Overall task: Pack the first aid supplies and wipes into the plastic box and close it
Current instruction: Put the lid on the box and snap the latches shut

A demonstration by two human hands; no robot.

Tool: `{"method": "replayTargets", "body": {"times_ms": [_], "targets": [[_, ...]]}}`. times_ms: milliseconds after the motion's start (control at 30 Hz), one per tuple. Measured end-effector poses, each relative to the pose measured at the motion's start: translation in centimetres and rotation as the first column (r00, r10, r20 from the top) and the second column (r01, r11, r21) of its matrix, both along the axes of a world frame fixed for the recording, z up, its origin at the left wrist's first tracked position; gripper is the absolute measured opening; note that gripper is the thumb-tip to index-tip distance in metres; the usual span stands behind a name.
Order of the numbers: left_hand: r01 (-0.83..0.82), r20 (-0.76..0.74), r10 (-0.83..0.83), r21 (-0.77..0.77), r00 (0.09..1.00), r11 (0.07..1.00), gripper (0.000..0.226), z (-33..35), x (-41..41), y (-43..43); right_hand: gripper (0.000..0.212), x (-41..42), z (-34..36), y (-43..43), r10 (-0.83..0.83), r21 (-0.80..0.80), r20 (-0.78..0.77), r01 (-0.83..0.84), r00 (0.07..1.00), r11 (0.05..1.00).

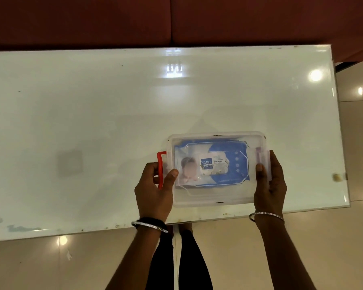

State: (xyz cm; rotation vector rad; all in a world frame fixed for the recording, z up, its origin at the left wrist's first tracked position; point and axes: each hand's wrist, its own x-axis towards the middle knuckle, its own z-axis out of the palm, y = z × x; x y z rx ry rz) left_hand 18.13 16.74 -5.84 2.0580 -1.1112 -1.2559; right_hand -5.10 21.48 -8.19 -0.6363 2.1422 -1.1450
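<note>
A clear plastic box [216, 195] lies near the front right of the white table [92, 122] with its translucent lid on top. Through the lid shows a blue and white pack of wet wipes [213, 163]. My left hand [155, 189] grips the box's left end, fingers around the red latch [160, 168], which sticks out sideways, thumb on the lid. At the right end my right hand [268, 185] holds the box, its thumb on the lid and its fingers over the side latch. Any other supplies inside are hidden under the wipes.
A dark red sofa [176, 19] runs along the table's far edge. Glossy tiled floor [354, 143] lies to the right and in front. My legs [182, 258] stand close to the table's front edge. A small beige bit [336, 177] sits at the right rim.
</note>
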Motion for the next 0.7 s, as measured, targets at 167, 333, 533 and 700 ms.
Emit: {"method": "replayTargets", "body": {"times_ms": [167,333,533,700], "targets": [[0.046,0.319,-0.002,-0.131,0.948,0.990,0.044,0.9,-1.9,0.9,0.046,0.5,0.2,-0.2,0.019,0.010,-0.095,-0.018,0.995,1.000],[0.129,0.476,-0.051,-0.134,0.878,0.982,0.045,1.5,-3.2,1.0,0.045,0.2,-0.5,0.2,0.031,0.023,-0.117,-0.028,0.993,0.999],[0.204,0.546,-0.069,-0.191,0.835,0.960,0.043,0.8,-3.2,1.5,0.047,0.2,-0.6,0.2,-0.038,0.022,-0.008,0.038,0.999,0.999],[0.217,0.496,-0.064,-0.257,0.866,0.942,0.046,-0.1,-2.8,1.9,0.047,0.4,0.2,0.1,-0.150,0.059,0.224,0.141,0.963,0.988]]}}
